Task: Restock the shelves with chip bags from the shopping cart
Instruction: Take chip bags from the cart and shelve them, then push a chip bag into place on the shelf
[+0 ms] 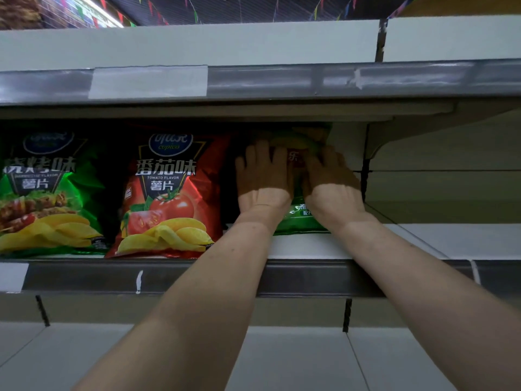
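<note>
Glossy bag (300,221) — left hand (263,176), right hand (329,179) pressing

This is a shop, a supermarket aisle by the look of it. Pale metal shelves (324,246) run across the frame in tiers, each front edge fitted with a grey price rail (282,83), one holding a blank white label slip (148,81). On the middle tier at left, a green barbecue chip bag (48,193) and a red tomato chip bag (166,193) stand side by side, faces outward. Across the top of the frame, strings of coloured pennants (318,7) hang under a dark ceiling, with a strip light (98,11) at upper left
</note>
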The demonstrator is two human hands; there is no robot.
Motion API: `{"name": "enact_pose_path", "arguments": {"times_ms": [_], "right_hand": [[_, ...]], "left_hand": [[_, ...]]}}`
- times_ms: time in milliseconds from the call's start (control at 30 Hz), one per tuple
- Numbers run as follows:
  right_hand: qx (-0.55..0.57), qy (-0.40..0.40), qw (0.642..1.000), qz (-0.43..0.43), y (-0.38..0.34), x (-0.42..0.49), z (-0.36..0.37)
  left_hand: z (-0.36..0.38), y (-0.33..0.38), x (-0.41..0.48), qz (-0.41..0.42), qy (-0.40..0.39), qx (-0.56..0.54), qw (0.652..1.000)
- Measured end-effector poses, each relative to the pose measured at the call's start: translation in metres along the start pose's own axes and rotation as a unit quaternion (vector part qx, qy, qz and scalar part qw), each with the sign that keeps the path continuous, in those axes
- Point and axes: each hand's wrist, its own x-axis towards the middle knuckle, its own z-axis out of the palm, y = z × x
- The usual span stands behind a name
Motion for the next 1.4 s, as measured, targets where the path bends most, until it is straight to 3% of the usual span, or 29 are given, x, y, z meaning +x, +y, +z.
{"name": "enact_pose_path", "arguments": {"times_ms": [100, 367, 567, 700, 867, 1133, 1400], "right_hand": [[-0.008, -0.108, 0.993, 0.038, -0.004, -0.008, -0.007], [-0.050, -0.259, 0.957, 0.119, -0.025, -0.011, -0.033], [0.005, -0.183, 0.982, 0.045, -0.039, -0.032, -0.062], [0.046, -0.182, 0.982, 0.003, -0.057, -0.045, -0.081], [0.102, -0.177, 0.978, -0.041, -0.094, -0.063, -0.111], [0.197, -0.207, 0.945, -0.158, -0.197, -0.099, -0.141], [0.329, -0.212, 0.883, -0.260, -0.335, -0.139, -0.177]], "left_hand": [[-0.002, 0.002, 0.000, -0.021, -0.024, -0.042, 0.999], [-0.020, 0.008, -0.007, -0.047, -0.076, -0.072, 0.993], [-0.070, 0.016, -0.030, -0.061, -0.077, -0.063, 0.993], [-0.111, 0.015, -0.046, -0.056, -0.023, -0.062, 0.996], [-0.168, 0.001, -0.079, -0.071, -0.010, -0.002, 0.997], [-0.274, -0.054, -0.151, -0.178, -0.063, 0.161, 0.969], [-0.403, -0.115, -0.224, -0.270, -0.086, 0.295, 0.913]]}}
